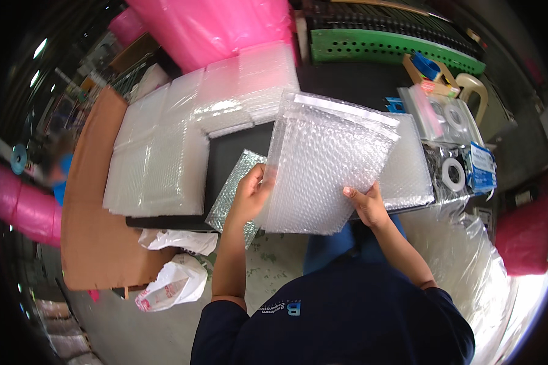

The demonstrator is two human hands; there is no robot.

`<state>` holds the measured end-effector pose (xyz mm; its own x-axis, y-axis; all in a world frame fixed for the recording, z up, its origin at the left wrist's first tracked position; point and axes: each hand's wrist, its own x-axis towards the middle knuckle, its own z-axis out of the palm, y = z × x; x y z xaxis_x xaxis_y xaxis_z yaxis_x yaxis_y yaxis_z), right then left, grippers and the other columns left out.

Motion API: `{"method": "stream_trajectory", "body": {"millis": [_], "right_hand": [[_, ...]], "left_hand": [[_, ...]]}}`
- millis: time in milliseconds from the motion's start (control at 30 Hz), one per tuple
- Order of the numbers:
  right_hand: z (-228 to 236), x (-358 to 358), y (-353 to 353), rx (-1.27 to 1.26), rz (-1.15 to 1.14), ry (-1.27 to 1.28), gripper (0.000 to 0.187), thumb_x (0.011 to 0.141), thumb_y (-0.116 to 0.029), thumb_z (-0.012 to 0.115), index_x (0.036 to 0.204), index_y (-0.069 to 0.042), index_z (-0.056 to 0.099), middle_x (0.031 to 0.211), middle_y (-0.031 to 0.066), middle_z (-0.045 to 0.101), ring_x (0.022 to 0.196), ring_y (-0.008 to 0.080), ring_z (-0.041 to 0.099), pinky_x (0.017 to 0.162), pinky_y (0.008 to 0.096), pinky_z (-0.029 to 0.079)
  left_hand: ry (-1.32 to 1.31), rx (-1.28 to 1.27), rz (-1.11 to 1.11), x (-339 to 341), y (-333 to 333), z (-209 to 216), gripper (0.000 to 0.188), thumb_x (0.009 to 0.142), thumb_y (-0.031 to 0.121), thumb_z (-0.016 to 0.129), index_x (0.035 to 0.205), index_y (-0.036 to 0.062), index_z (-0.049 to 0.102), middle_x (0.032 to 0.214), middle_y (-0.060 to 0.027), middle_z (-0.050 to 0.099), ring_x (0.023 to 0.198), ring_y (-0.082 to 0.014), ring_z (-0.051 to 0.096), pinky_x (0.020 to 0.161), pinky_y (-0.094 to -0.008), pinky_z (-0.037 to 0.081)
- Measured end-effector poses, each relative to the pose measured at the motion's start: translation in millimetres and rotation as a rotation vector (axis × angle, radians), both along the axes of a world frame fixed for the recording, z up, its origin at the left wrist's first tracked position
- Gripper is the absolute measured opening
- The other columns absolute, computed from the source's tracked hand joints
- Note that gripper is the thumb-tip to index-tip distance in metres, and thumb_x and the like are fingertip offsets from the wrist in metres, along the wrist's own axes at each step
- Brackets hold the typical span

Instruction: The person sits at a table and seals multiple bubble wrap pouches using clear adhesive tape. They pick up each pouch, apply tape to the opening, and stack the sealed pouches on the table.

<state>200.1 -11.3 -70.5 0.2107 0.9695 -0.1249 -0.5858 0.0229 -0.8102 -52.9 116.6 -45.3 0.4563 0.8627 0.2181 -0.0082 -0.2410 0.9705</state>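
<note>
A small stack of clear bubble wrap bags (332,164) hangs in front of me, tilted, with a pale strip along its top edge. My right hand (369,205) grips the lower right side, thumb on top and fingers hidden beneath. At the left edge, my left hand (253,191) is closed on the same bags, its fingers partly hidden. Behind that hand lies a greenish, shiny bubble wrap sheet (234,188), reaching over the table's front edge. More bubble wrap bags (411,164) lie on the table to the right, partly covered by the held ones.
Stacks of bubble wrap bags (158,152) line the table's left and back. A brown cardboard sheet (91,201) stands at the left. Tape rolls (452,174) and a blue packet (482,167) sit at the right. White plastic bags (175,283) hang below the front edge.
</note>
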Motion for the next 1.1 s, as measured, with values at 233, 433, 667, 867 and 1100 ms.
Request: {"method": "stream_trajectory", "body": {"millis": [233,433,667,867,1100], "right_hand": [[-29,-12,-13,0.023,-0.045,-0.167,0.064,0.077,0.0,0.073,0.131,-0.001,0.039,0.124,0.0133,0.05,0.115,0.0211,0.05,0.095,0.0353,0.044],[-30,-2,-20,-0.091,0.144,-0.12,0.053,0.076,0.0,0.073,0.123,0.002,0.048,0.115,0.0109,0.059,0.105,0.0195,0.057,0.093,0.0344,0.045],[-16,-14,5,0.02,0.104,-0.04,0.054,0.076,0.0,0.073,0.124,0.0,0.048,0.116,0.0082,0.059,0.107,0.0181,0.056,0.094,0.0338,0.045],[-16,4,27,0.152,0.141,-0.359,0.059,0.077,-0.002,0.075,0.127,-0.005,0.045,0.117,0.0044,0.057,0.109,0.0151,0.053,0.094,0.0316,0.044],[-66,10,37,0.165,0.325,-0.57,0.079,0.073,-0.008,0.081,0.139,-0.007,0.037,0.13,0.0049,0.052,0.121,0.0144,0.047,0.103,0.0328,0.037]], "left_hand": [[1.081,-0.089,0.534,-128,60,-133,0.104,0.054,0.046,0.087,0.139,0.0117,0.037,0.138,-0.019,0.038,0.127,-0.0397,0.036,0.098,-0.0514,0.038],[0.753,-0.34,0.297,-122,54,-117,0.058,0.073,0.042,0.078,0.113,0.0058,0.057,0.099,-0.0034,0.061,0.093,-0.0168,0.056,0.089,-0.0355,0.04],[0.065,-0.11,0.065,-43,-16,-56,0.045,0.094,0.034,0.058,0.124,0.0017,0.049,0.115,-0.0052,0.057,0.11,-0.0154,0.051,0.1,-0.032,0.035],[-0.326,0.222,0.131,-17,-16,-62,0.076,0.078,0.046,0.074,0.129,-0.0013,0.043,0.128,-0.0141,0.049,0.122,-0.0207,0.044,0.105,-0.0351,0.03],[0.007,0.073,0.143,-4,-21,-137,0.075,0.069,0.028,0.085,0.127,-0.0003,0.047,0.122,-0.0133,0.054,0.114,-0.0246,0.051,0.101,-0.0383,0.035]]}}
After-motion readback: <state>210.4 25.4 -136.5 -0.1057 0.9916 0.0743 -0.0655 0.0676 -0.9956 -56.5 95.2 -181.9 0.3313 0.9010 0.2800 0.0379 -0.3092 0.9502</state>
